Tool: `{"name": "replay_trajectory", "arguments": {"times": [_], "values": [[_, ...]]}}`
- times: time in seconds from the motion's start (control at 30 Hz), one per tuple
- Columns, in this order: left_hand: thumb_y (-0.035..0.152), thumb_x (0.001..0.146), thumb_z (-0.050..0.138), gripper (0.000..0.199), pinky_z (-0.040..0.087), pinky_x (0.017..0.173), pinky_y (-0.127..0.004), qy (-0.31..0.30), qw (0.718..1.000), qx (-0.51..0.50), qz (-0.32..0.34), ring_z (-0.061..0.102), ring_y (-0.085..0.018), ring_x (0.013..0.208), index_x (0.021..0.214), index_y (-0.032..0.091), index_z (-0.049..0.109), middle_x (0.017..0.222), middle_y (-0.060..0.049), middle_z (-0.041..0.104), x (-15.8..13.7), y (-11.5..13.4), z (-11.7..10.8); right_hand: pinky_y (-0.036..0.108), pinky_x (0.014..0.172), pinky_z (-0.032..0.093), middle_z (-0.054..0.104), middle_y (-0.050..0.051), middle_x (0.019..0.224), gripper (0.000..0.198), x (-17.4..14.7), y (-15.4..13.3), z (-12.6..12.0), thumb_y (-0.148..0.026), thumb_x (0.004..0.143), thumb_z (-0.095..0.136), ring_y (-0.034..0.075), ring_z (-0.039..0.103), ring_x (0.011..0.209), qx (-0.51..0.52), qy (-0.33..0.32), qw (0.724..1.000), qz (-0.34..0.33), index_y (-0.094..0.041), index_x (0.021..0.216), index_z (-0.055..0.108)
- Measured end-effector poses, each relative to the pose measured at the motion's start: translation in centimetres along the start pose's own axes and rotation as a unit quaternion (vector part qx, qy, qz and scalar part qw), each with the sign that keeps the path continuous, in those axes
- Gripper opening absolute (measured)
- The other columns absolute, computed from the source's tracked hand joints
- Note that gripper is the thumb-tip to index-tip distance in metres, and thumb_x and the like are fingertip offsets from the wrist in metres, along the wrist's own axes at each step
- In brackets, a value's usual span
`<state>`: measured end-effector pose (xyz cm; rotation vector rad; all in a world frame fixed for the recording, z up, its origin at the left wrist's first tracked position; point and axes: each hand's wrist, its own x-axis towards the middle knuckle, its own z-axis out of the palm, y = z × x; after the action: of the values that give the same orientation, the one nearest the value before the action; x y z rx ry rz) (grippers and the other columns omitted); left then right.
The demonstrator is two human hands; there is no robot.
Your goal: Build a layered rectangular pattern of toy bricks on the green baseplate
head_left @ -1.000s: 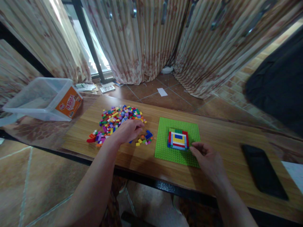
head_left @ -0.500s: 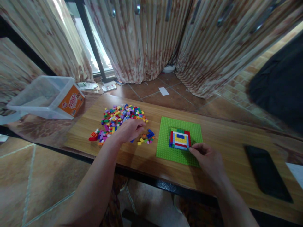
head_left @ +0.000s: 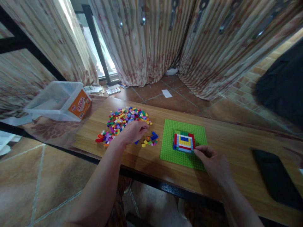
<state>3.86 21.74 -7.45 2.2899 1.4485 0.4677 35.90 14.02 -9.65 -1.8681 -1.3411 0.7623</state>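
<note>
A layered block of toy bricks (head_left: 184,142), with red, white, yellow and blue rows, sits on a green baseplate (head_left: 169,154). The fingertips of my right hand (head_left: 210,157) are closed together at the block's near right corner, touching it. My left hand (head_left: 134,130) hovers over the near right part of a pile of loose toy bricks (head_left: 118,118), its fingers curled inward. Whether a brick is in those fingers is hidden. Just right of that hand lie a dark blue brick (head_left: 154,136) and several small yellow, orange and green ones.
The wooden table (head_left: 139,159) has a dark front edge. A black phone-like slab (head_left: 274,176) lies at its right end. Beyond the left end stands a clear plastic bin (head_left: 54,101) with an orange label. Striped curtains (head_left: 146,47) hang behind.
The whole view has shifted a little, so things sit slightly farther right and lower. Both hands stay at nearly the same places over the pile and at the block's corner.
</note>
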Motion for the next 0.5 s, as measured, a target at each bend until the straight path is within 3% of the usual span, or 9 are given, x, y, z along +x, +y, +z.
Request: {"name": "replay_trajectory", "arguments": {"times": [0.2,0.5], "values": [[0.017,0.087,0.050,0.021,0.043,0.068,-0.024,0.008,1.000,-0.013,-0.010,0.063,-0.016,0.074,0.090,0.018,0.071,0.081,-0.003,0.071,-0.5,-0.5,-1.0,0.028,0.052,0.043,0.067,0.002,0.062,0.038,-0.1,-0.1,-0.1,-0.054,0.069,0.068,0.018,0.061,0.057,0.033,0.088,0.994,0.054,-0.017,0.078,0.071],[0.015,0.085,0.048,0.022,0.041,0.065,-0.023,0.036,0.999,-0.025,-0.024,0.060,-0.014,0.072,0.085,0.017,0.069,0.078,-0.002,0.068,-1.2,-1.2,-2.2,0.031,0.061,0.048,0.071,0.003,0.072,0.033,-1.2,-2.2,1.9,-0.052,0.077,0.064,0.020,0.065,0.066,0.006,0.114,0.993,-0.019,-0.020,0.082,0.070]]}}
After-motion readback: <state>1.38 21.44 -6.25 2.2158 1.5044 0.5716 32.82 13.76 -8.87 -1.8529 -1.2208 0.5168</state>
